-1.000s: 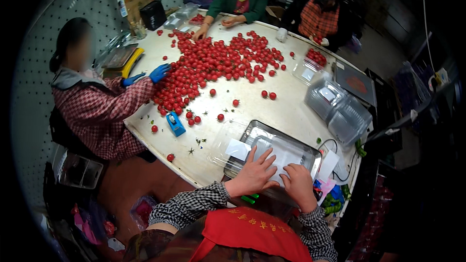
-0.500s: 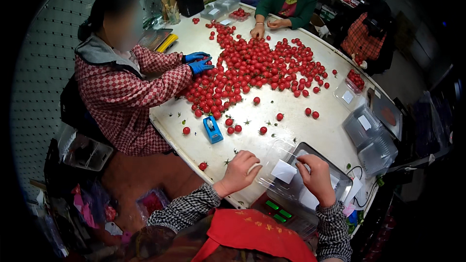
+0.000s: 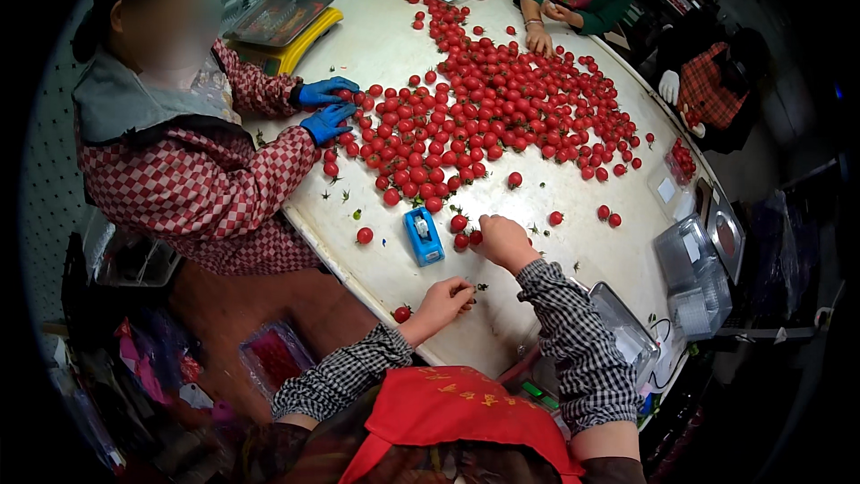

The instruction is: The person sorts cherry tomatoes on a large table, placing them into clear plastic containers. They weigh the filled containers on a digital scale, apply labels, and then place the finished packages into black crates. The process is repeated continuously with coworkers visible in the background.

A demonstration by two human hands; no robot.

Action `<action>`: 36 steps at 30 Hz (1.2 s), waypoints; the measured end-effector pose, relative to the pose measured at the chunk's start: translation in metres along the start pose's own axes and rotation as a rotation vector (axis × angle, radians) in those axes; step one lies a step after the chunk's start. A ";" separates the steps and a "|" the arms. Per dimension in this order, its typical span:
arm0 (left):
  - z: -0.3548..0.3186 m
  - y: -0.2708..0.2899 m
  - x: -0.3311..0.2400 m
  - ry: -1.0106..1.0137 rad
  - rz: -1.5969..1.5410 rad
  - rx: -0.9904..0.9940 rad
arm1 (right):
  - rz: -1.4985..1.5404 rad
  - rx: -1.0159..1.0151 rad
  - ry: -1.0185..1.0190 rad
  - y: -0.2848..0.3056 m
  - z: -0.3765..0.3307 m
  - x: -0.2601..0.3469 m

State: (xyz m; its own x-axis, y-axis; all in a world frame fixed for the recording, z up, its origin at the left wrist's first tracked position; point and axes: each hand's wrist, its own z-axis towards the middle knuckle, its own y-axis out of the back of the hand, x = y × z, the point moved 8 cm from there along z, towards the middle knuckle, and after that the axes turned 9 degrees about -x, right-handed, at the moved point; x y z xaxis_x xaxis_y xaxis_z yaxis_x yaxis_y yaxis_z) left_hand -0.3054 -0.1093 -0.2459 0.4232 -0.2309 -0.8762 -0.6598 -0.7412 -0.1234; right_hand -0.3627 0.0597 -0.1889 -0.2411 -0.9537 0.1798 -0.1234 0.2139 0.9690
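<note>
My right hand (image 3: 504,242) reaches over the white table with its fingers curled around a cherry tomato (image 3: 476,237), partly hidden by the hand. Two more cherry tomatoes (image 3: 460,231) lie just left of it, beside a blue tape dispenser (image 3: 424,237). Nearer to me, my left hand (image 3: 445,306) has its fingers and thumb pressed together; I cannot make out whether anything small is in them. A green tomato stem (image 3: 482,287) lies by its fingertips. One cherry tomato (image 3: 402,314) sits near the table edge, left of that hand.
A large heap of cherry tomatoes (image 3: 502,108) covers the table's middle. At left, a co-worker's blue-gloved hands (image 3: 329,108) touch it; another person's hand (image 3: 538,39) is at its far side. Clear plastic boxes (image 3: 690,273) stand right, beyond a metal tray (image 3: 627,327). Green scale digits (image 3: 540,394) glow near me.
My right hand has left the clear plastic lid and moved left and forward to the tomatoes. My left hand remains near the front edge. The view has shifted; the lid is no longer visible.
</note>
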 end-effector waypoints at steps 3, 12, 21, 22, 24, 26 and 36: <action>0.014 -0.003 0.018 0.138 -0.271 0.030 | -0.002 -0.018 -0.010 -0.045 0.019 -0.017; 0.009 -0.003 -0.001 0.227 -1.055 0.002 | 0.545 0.318 0.111 0.000 -0.028 0.022; 0.011 -0.013 0.033 0.255 -0.674 -0.032 | 0.179 -0.289 0.242 0.015 0.008 0.036; 0.009 -0.014 0.031 0.265 -0.682 -0.023 | 0.138 -0.317 0.305 0.014 0.015 0.043; 0.010 -0.017 0.029 0.262 -0.683 0.005 | 0.079 -0.255 0.292 -0.009 0.030 0.033; 0.011 -0.014 0.024 0.228 -0.684 0.016 | 0.114 -0.174 0.232 -0.021 0.038 0.027; 0.027 -0.004 0.004 0.246 -0.928 0.141 | 0.530 -0.101 0.128 0.023 0.029 0.005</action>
State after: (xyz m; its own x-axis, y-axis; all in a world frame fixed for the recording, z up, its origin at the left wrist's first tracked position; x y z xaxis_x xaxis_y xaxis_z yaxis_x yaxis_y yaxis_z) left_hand -0.3175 -0.0900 -0.2609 0.9206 0.2702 -0.2820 -0.0596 -0.6164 -0.7852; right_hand -0.3949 0.0664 -0.1711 -0.1251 -0.7405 0.6603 0.0778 0.6562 0.7506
